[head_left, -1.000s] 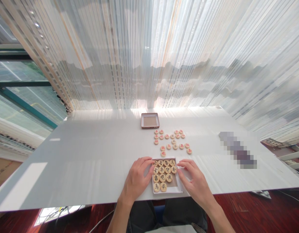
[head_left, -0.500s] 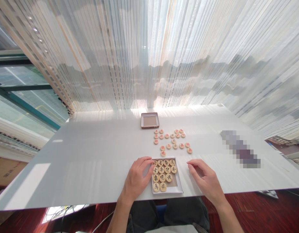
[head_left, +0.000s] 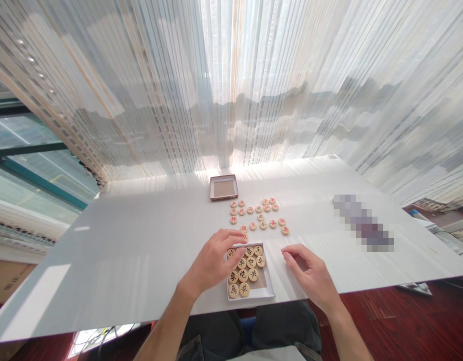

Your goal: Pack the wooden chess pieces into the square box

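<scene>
My left hand reaches over the upper left corner of a shallow white box, thumb and fingers apart. Its fingertips are close to a red-marked xiangqi piece just beyond the box and partly hide it; I cannot tell whether they touch it. Inside the box, black-marked xiangqi pieces lie flat in rows, with bare bottom at the lower right. My right hand rests on the table right of the box, fingers curled, thumb and forefinger tips nearly together, nothing visible between them.
Beyond the box, several loose red-marked pieces and a few black-marked ones lie scattered on the white table. Farther back is a brown-rimmed box lid. A blurred-out object lies on the right. String curtains hang behind.
My left hand has moved from the box's left edge up and across its corner, toward the nearest red-marked piece. My right hand keeps its pose. The whole view has shifted slightly.
</scene>
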